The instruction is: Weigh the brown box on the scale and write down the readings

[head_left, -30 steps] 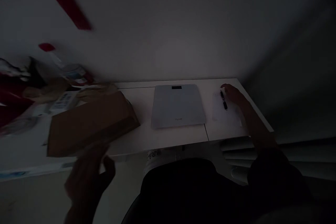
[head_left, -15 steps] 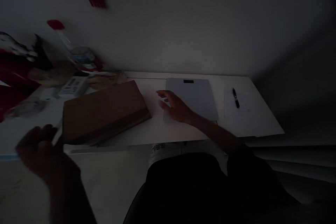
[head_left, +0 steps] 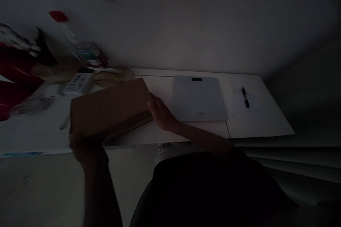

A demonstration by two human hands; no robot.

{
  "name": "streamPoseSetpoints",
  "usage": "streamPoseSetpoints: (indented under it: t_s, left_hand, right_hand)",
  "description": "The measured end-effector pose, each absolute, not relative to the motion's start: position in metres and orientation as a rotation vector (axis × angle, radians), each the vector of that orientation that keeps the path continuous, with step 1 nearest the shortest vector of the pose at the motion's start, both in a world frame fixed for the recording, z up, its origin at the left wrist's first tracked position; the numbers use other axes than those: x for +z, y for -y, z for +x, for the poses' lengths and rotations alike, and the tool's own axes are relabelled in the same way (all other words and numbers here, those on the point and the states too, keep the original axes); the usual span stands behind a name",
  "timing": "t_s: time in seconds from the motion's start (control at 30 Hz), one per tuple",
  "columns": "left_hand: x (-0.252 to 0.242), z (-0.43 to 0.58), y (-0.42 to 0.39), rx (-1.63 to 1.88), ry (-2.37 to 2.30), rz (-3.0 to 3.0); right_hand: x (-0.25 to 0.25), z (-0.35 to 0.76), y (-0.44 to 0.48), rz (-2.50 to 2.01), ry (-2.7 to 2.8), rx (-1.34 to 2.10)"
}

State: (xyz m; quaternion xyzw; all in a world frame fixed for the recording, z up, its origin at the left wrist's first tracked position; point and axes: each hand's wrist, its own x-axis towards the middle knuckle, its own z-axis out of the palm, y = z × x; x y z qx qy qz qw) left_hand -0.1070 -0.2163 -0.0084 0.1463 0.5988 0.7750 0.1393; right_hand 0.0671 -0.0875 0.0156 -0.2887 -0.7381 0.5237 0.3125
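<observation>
A closed brown cardboard box (head_left: 112, 108) lies at an angle near the front edge of the table, between my two hands. My left hand (head_left: 86, 149) grips its near left corner, with most of the fingers lost in the dark. Against the right end presses my right hand (head_left: 161, 113), thumb toward the top edge and fingers along the side. To the right of that hand lies a flat light-grey scale (head_left: 199, 97) with a small dark display. Just left of the box is a thin pale stick-like object (head_left: 64, 123), too dark to name.
Right of the scale, a black pen (head_left: 245, 97) rests on a sheet of paper (head_left: 253, 110). Behind the box are a small white carton (head_left: 79, 83), a crumpled brown bag (head_left: 109, 77) and a clear bottle (head_left: 89, 55). A red object (head_left: 18, 74) stands far left. The wall rises behind the table.
My left hand has moved right onto the box's left end. My right hand has come left from over the scale onto its right end. The view has shifted slightly.
</observation>
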Motion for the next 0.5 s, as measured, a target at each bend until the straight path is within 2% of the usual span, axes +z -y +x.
streamPoseSetpoints:
  t_s: [0.3, 0.5]
  left_hand:
    - [-0.0191, -0.1084, 0.2110, 2.349, -1.717, 0.331]
    - [-0.0149, -0.1036, 0.2128, 2.285, -1.753, 0.449]
  right_hand:
    - [0.0178, 0.0672, 0.0887, -0.665, 1.903, 1.440]
    - [0.0171, 0.0682, 0.0925, -0.824, 1.842, 1.541]
